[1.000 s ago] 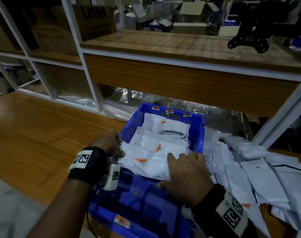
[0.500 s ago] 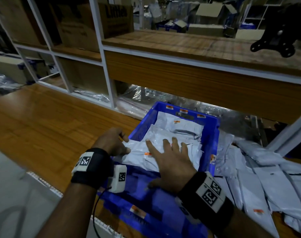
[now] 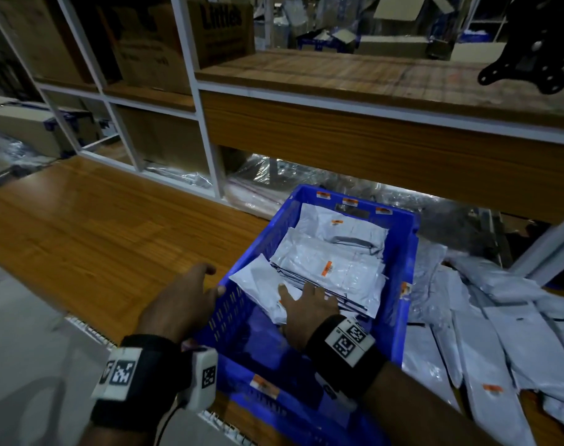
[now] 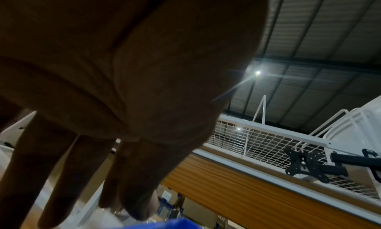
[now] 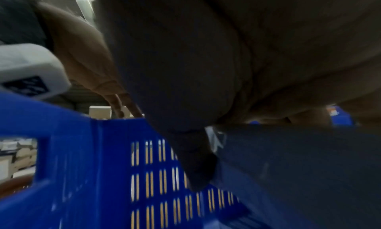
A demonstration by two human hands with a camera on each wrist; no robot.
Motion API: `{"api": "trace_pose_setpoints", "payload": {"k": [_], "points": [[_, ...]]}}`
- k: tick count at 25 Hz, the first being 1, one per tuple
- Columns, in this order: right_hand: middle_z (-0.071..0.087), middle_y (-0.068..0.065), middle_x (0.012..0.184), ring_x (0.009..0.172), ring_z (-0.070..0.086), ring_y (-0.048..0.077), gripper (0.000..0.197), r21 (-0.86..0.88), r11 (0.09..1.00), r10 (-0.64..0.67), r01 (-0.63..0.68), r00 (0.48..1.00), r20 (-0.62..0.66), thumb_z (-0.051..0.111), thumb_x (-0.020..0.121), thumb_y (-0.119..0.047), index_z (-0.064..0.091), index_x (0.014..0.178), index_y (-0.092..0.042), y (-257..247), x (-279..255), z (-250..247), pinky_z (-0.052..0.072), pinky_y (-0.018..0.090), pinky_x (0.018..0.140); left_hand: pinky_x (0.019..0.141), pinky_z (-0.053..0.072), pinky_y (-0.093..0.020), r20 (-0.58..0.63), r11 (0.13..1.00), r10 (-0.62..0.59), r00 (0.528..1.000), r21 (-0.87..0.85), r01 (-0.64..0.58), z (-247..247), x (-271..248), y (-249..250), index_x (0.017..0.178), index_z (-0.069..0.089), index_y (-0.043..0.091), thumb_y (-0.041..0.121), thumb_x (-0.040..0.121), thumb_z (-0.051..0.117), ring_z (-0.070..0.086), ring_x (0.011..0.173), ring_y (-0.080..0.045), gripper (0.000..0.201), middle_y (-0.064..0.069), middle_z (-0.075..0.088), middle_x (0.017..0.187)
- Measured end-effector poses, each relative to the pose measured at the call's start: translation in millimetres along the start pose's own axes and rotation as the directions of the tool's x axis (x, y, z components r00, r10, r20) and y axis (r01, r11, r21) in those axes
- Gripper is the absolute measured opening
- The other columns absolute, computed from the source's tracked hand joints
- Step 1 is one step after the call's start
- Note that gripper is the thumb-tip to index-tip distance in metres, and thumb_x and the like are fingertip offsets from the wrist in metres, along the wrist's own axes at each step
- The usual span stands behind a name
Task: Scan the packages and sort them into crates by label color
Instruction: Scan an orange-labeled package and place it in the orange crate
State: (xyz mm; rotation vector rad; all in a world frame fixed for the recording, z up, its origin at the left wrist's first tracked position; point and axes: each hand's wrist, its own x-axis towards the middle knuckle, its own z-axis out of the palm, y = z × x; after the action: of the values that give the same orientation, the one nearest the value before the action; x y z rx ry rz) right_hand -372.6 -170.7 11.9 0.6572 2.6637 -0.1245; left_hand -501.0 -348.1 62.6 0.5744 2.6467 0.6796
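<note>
**Crate check: both hands at the packages**

The blue crate (image 3: 399, 252) sits on the wooden table (image 3: 81, 239), holding stacked white packages (image 3: 332, 268) with orange labels. Right hand (image 3: 309, 309) lies flat on the stack, fingers straight, gripping nothing. Left hand (image 3: 180, 300) rests at the crate's left rim, fingers extended and loose. More packages, the pile (image 3: 486, 349), lie right of the crate.

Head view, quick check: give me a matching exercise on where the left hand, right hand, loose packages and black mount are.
1. left hand
2. right hand
3. loose white packages
4. black mount

A. above the upper wooden shelf
B. on the blue crate left rim
C. on the table, right of the crate
D. inside the crate, on the package stack

Pairs: 1-B, 2-D, 3-C, 4-A
</note>
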Motion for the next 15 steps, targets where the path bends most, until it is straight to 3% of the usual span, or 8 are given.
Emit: {"api": "trace_pose_setpoints", "payload": {"k": [2, 4, 8, 11, 15], "points": [[0.028, 0.022, 0.15, 0.135, 0.033, 0.041, 0.082, -0.035, 0.999, 0.042, -0.04, 0.998, 0.054, 0.054, 0.1, -0.051, 0.007, 0.164, -0.031, 0.8, 11.8, 17.9, 0.031, 0.055, 0.111, 0.102, 0.052, -0.045, 0.054, 1.0, -0.004, 0.999, 0.012, 0.003, 15.0, -12.0, -6.8, 0.146, 0.051, 0.026, 0.04, 0.105, 0.06, 0.065, 0.124, -0.03, 0.044, -0.013, 0.064, 0.142], [0.026, 0.023, 0.15, 0.134, 0.034, 0.042, 0.083, -0.079, 0.995, 0.064, -0.057, 0.993, 0.099, 0.052, 0.1, -0.054, 0.005, 0.164, -0.03, 1.8, 23.1, 31.9, 0.03, 0.056, 0.112, 0.098, 0.052, -0.045, 0.045, 0.999, 0.038, 0.998, -0.028, -0.037, 27.7, -19.1, -10.0, 0.139, 0.052, 0.026, 0.041, 0.107, 0.055, 0.067, 0.117, -0.031, 0.036, -0.012, 0.068, 0.132], [0.022, 0.025, 0.154, 0.137, 0.032, 0.043, 0.086, -0.167, 0.983, 0.1, -0.08, 0.988, 0.12, 0.051, 0.1, -0.058, 0.002, 0.164, -0.028, 0.8, 45.9, 45.6, 0.03, 0.056, 0.113, 0.085, 0.053, -0.046, -0.098, 0.998, 0.055, 0.994, -0.035, -0.058, 44.9, -22.8, -7.7, 0.128, 0.052, 0.034, 0.049, 0.108, 0.041, 0.069, 0.101, -0.032, 0.027, -0.005, 0.073, 0.112], [0.019, 0.025, 0.156, 0.139, 0.029, 0.045, 0.096, -0.18, 0.978, 0.128, -0.102, 0.983, 0.135, 0.054, 0.094, -0.067, 0.001, 0.164, -0.028, -0.9, 58.6, 55.7, 0.032, 0.06, 0.111, 0.073, 0.043, -0.039, -0.254, 0.997, 0.046, 0.966, 0.077, -0.027, 53.5, -30.0, 4.0, 0.129, 0.053, 0.034, 0.049, 0.11, 0.035, 0.069, 0.097, -0.034, 0.03, -0.005, 0.073, 0.107], [0.024, 0.025, 0.153, 0.137, 0.031, 0.045, 0.092, -0.165, 0.976, 0.17, -0.143, 0.972, 0.16, 0.052, 0.096, -0.065, 0.007, 0.164, -0.023, 0.7, 68.0, 65.2, 0.042, 0.059, 0.103, 0.072, 0.041, -0.039, -0.307, 0.998, 0.017, 0.951, 0.07, 0.005, 58.3, -32.0, 8.0, 0.127, 0.056, 0.033, 0.046, 0.11, 0.034, 0.069, 0.096, -0.037, 0.031, -0.007, 0.073, 0.105]]}}
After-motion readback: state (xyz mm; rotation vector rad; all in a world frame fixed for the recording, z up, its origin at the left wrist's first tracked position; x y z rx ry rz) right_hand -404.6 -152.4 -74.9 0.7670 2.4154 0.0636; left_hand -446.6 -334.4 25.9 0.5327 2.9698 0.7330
